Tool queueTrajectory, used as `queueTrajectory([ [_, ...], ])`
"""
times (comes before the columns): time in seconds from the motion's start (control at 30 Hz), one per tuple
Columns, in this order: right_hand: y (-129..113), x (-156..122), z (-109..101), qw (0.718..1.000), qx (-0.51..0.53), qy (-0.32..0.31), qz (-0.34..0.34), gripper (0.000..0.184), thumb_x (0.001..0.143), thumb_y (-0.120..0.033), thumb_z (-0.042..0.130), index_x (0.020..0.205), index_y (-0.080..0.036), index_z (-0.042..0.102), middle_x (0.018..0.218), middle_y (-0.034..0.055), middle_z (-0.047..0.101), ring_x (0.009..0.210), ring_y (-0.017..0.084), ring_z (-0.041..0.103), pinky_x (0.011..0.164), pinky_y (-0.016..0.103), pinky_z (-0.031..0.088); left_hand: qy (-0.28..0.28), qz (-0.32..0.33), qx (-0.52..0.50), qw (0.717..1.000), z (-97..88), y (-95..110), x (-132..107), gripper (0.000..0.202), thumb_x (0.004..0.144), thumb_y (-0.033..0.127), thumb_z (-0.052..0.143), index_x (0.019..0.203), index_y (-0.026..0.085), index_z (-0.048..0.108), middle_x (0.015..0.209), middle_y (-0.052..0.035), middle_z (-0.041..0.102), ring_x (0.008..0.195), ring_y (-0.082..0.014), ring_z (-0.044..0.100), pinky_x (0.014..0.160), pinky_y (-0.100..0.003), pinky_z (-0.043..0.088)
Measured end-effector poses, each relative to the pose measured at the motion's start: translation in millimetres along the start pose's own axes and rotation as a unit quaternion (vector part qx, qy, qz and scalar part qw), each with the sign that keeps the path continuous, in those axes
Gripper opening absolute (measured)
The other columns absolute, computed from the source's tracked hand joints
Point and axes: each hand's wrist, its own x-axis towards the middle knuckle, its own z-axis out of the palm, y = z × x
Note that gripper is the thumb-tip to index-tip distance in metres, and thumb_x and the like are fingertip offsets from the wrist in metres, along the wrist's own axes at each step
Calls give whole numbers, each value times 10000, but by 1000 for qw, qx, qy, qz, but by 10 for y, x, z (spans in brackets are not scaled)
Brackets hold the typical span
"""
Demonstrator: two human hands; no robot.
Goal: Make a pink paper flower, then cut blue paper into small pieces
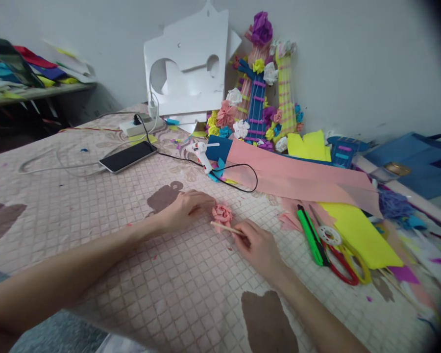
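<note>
A small pink paper flower (222, 214) lies on the patterned table cover (95, 206). My left hand (185, 208) rests just left of the flower with curled fingers touching it. My right hand (259, 247) pinches a thin wooden stick (226, 228) whose tip points at the flower's lower edge.
A white glue gun (202, 154) with a black cord, a phone (128, 156), and a power strip (137, 127) sit farther back. Pink (297, 171) and yellow paper sheets (360, 230), a green utility knife (311, 235), scissors (347, 262) and a flower-covered craft piece (259, 98) lie right.
</note>
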Motion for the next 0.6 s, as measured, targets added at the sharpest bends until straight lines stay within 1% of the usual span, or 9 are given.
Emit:
queueTrajectory([
  [0.07,-51,-49,-39,1000,19,-6,-4,129,875,-287,533,977,-210,524,809,0,630,662,138,596,603,245,417,25,-16,9,1000,-31,-4,9,288,874,106,467,1128,158,591,1103,-88,668,1011,-198,615,880,-385,481],
  [0.13,-57,-78,-96,1000,25,-1,12,180,886,-333,518,1009,-201,510,755,-8,619,633,139,593,576,243,412,48,-44,12,998,-76,23,13,269,863,116,485,1109,153,589,1071,-84,673,964,-186,623,834,-352,492],
  [0.2,-10,-88,-154,999,28,7,22,131,917,-305,457,973,-201,512,702,-17,602,605,131,581,560,236,404,71,-61,15,996,-119,81,9,207,858,138,502,1039,156,602,988,-63,681,884,-161,624,774,-304,490],
  [0.27,70,-87,-195,999,35,21,20,109,929,-262,427,938,-205,520,713,-16,610,612,121,581,573,228,409,92,-57,21,994,-140,161,-8,110,851,168,521,915,153,608,862,-39,671,786,-136,607,713,-266,471],
  [0.3,113,-85,-205,999,39,31,23,104,926,-252,431,925,-206,524,723,-14,613,620,119,581,581,225,412,92,-48,27,994,-136,206,-24,79,846,182,530,852,153,603,801,-27,657,739,-127,592,688,-256,457],
  [0.37,185,-79,-205,996,48,54,45,94,917,-249,445,905,-205,527,727,-13,611,618,117,575,582,222,417,61,-27,59,996,-101,300,-66,144,842,216,542,716,155,578,680,-1,621,650,-115,558,664,-262,422],
  [0.43,223,-73,-186,992,61,72,78,94,911,-255,454,882,-205,526,717,-16,605,604,113,568,575,219,420,19,-13,124,992,-34,392,-113,343,839,330,570,553,156,496,525,23,542,535,-107,498,634,-290,376],
  [0.53,215,-60,-146,989,78,77,102,96,905,-263,467,858,-206,529,721,-17,606,616,113,576,586,217,430,-28,-9,190,981,80,508,-157,389,811,453,603,573,158,514,577,1,580,571,-138,532,636,-316,352],
  [0.6,189,-51,-128,989,83,75,99,91,903,-258,471,857,-207,532,728,-15,607,627,115,581,593,219,434,-38,-11,226,973,138,556,-158,356,810,465,603,637,158,552,648,-19,613,628,-166,563,665,-334,351],
])
